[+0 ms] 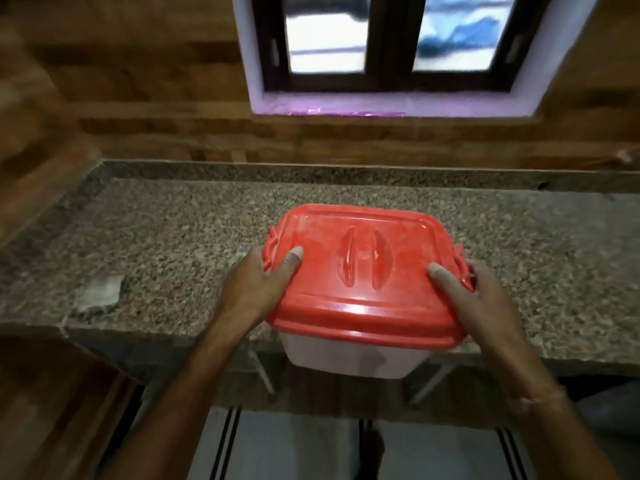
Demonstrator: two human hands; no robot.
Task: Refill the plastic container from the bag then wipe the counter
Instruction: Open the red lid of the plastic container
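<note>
The plastic container (pixel 346 358), translucent and closed with a red lid (pixel 360 265), sat at the front edge of the speckled counter (pixel 173 237), its near end overhanging. The left hand (pixel 256 289) gripped its left side and the right hand (pixel 481 299) its right, each thumb lying on the lid. A crumpled grey cloth (pixel 98 294) lay on the counter well to the left, and a window (pixel 381 46) stood above.

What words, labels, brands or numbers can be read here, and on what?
None readable.
The red lid of the plastic container shows only moulded ridges, no lettering.
The grey scrap on the granite counter is blurred; no marks can be made out on it.
</note>
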